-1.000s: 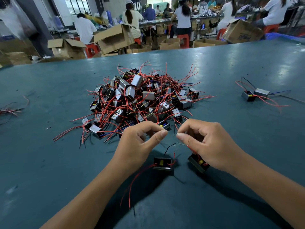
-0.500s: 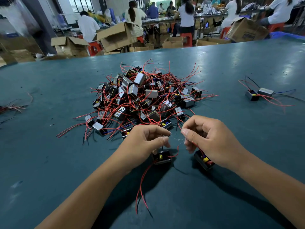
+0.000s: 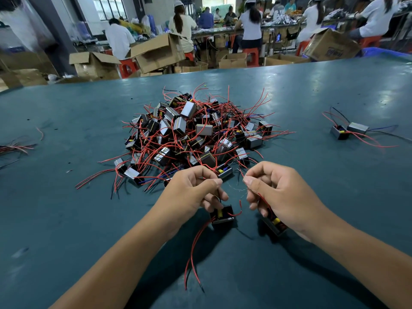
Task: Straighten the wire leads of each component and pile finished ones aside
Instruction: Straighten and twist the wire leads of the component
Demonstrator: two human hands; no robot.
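Components: two small black ones with yellow inside are up in the person's hands, low over the near part of the teal table [image 3: 66, 219]. The left hand [image 3: 191, 192] has its fingers curled, thumb and forefinger pinching a thin bare wire [image 3: 234, 188]; the left component [image 3: 222, 216] hangs just under its lower fingers, and whether those fingers touch it I cannot tell. From this component red and black leads [image 3: 192, 253] trail down toward the near edge, and a short red lead curls up on its right side. The right hand [image 3: 283, 195] is curled too, thumb and forefinger pinching the other end of the thin wire, which sags between the two hands. The right component [image 3: 275, 224] sits tucked under that hand's lower fingers, partly hidden, with a red lead running up into the grip.

Just beyond the hands lies the big heap [image 3: 196, 134] of the same parts, grey and black blocks tangled in red leads, with a few blue and black ones.

Well apart on the right of the table rest two more parts [image 3: 347, 130] side by side, their leads spread out. At the far left edge lies a bundle of loose wires [image 3: 15, 148].

Behind the table stand open cardboard boxes [image 3: 156, 52], red stools, and people seated at long benches.
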